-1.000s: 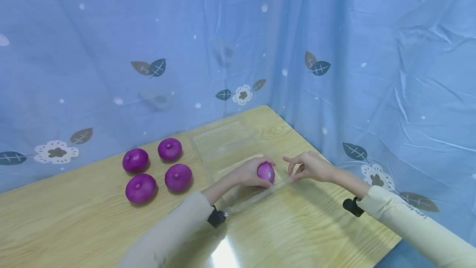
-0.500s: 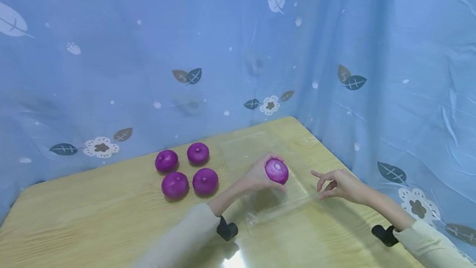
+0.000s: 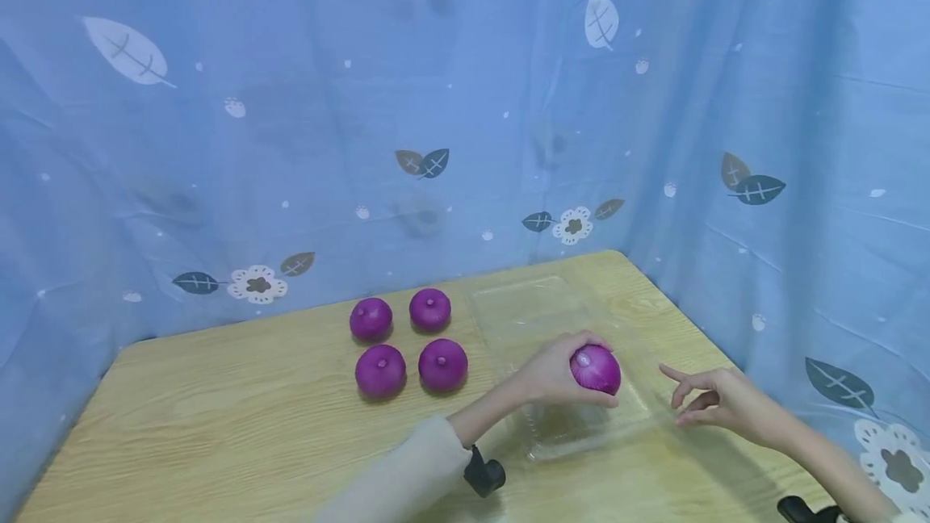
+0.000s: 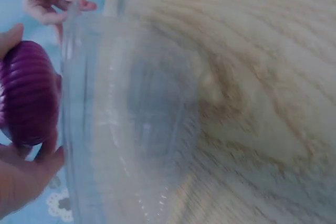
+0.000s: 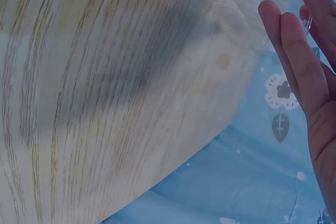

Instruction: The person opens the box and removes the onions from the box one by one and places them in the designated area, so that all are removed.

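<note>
My left hand [image 3: 563, 370] holds a purple onion [image 3: 596, 370] between fingers and thumb, above the near part of a clear plastic container [image 3: 574, 446]. In the left wrist view the onion [image 4: 31, 93] is beside the container's wall [image 4: 131, 98], held by fingers at top and bottom. At the container's right corner, my right hand [image 3: 734, 406] pinches the thin rim with thumb and a fingertip, its other fingers extended. The right wrist view shows that hand [image 5: 310, 72] at its right edge, with a sliver of clear plastic by the fingertips.
Several purple onions stand in two rows left of the container, among them a front-left onion [image 3: 381, 371] and a front-right onion [image 3: 443, 365]. The wooden table [image 3: 218, 418] meets a blue patterned curtain [image 3: 327, 144] at the back and right.
My left hand has lifted the onion up from inside the container, tilting its top into view. The right hand stays at the container's corner. The head view has swung left.
</note>
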`<state>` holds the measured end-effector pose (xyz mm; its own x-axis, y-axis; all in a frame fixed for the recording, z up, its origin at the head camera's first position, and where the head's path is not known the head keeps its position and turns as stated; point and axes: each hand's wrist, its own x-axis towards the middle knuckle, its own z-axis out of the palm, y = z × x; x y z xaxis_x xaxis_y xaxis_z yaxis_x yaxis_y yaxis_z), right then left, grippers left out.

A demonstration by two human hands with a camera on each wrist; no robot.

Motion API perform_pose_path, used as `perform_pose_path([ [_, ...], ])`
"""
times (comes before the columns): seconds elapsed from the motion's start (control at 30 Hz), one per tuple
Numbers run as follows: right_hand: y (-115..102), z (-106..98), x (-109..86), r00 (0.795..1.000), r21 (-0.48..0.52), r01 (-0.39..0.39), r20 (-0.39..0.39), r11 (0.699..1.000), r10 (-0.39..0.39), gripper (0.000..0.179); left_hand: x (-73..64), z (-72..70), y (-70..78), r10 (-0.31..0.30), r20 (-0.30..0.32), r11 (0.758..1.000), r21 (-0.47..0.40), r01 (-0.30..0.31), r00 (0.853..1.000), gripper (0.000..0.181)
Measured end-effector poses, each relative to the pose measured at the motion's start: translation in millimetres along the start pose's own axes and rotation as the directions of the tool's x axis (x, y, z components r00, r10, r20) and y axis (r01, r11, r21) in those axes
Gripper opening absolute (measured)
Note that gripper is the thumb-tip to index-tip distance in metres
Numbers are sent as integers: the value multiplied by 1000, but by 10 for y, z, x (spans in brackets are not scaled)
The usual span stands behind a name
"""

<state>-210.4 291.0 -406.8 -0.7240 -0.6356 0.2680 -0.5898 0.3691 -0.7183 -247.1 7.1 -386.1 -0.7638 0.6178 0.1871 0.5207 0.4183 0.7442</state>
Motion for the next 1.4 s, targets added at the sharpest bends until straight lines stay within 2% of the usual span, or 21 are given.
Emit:
perform_pose_path([
  [0.07, 3, -2, -21, 1000, 19, 10, 5, 1000, -10, 13, -28, 11, 41, -37, -25, 997, -67, 35, 999, 58],
  [0.17, 7, -8, -38, 1000, 31, 28, 10, 999, -28, 15, -77, 21, 106, -124, -71, 977, -182, 110, 990, 59],
  [0.27, 8, -9, -29, 999, 21, 40, 4, 999, -40, 17, -131, 19, 162, -209, -98, 940, -294, 173, 973, 54],
  [0.33, 7, -6, -11, 999, 9, 49, -1, 999, -49, 19, -166, 14, 183, -244, -102, 910, -369, 191, 964, 49],
  [0.4, 10, -4, 5, 998, -4, 55, -5, 998, -55, 21, -199, 19, 203, -279, -105, 872, -444, 206, 954, 44],
  [0.5, 15, 13, 3, 998, -27, 56, -18, 998, -57, 23, -238, 42, 235, -346, -106, 790, -569, 228, 932, 48],
  [0.6, 24, 33, 3, 998, -29, 52, -17, 998, -53, 23, -282, 63, 259, -419, -116, 707, -663, 244, 900, 54],
  [0.63, 27, 40, 1, 998, -24, 55, -12, 998, -55, 23, -302, 67, 265, -431, -114, 681, -691, 240, 895, 56],
  [0.67, 32, 44, -3, 998, -14, 60, -7, 998, -60, 23, -323, 72, 268, -438, -114, 666, -708, 236, 892, 56],
  [0.7, 38, 46, -6, 998, -5, 67, -5, 998, -67, 24, -345, 75, 270, -433, -113, 647, -730, 221, 894, 54],
  [0.83, 61, 24, -14, 996, 14, 95, -4, 995, -94, 27, -444, 45, 291, -372, -118, 553, -825, 118, 921, 45],
  [0.9, 70, 8, 3, 996, 10, 95, -6, 995, -95, 29, -507, -10, 308, -353, -129, 507, -859, 73, 927, 41],
  [0.93, 74, 6, 27, 996, 11, 94, 1, 995, -94, 29, -557, -50, 312, -344, -132, 488, -871, 58, 930, 41],
  [0.97, 77, 2, 49, 995, 12, 97, 7, 995, -97, 28, -610, -93, 314, -333, -130, 484, -873, 51, 934, 42],
  [1.03, 80, -11, 91, 996, 24, 88, 24, 996, -89, 27, -726, -183, 311, -314, -117, 496, -867, 58, 942, 46],
  [1.07, 79, -18, 105, 996, 21, 81, 28, 996, -82, 27, -789, -233, 305, -298, -107, 523, -850, 68, 949, 48],
  [1.1, 78, -29, 112, 997, 20, 76, 29, 997, -76, 25, -856, -283, 295, -281, -104, 562, -823, 76, 954, 51],
  [1.2, 73, -61, 93, 998, 20, 59, 22, 998, -59, 24, -1083, -472, 206, -201, -111, 764, -640, 85, 973, 57],
  [1.27, 76, -61, 61, 999, 2, 52, 13, 999, -52, 25, -1267, -653, 79, -130, -118, 880, -471, 59, 985, 60],
  [1.33, 89, -43, 33, 999, -8, 53, 12, 999, -53, 26, -1484, -890, -97, -63, -106, 945, -325, 25, 992, 65],
  [1.4, 106, -6, 23, 998, -26, 56, 16, 998, -56, 27, -1730, -1173, -301, -29, -73, 965, -260, 9, 997, 68],
])
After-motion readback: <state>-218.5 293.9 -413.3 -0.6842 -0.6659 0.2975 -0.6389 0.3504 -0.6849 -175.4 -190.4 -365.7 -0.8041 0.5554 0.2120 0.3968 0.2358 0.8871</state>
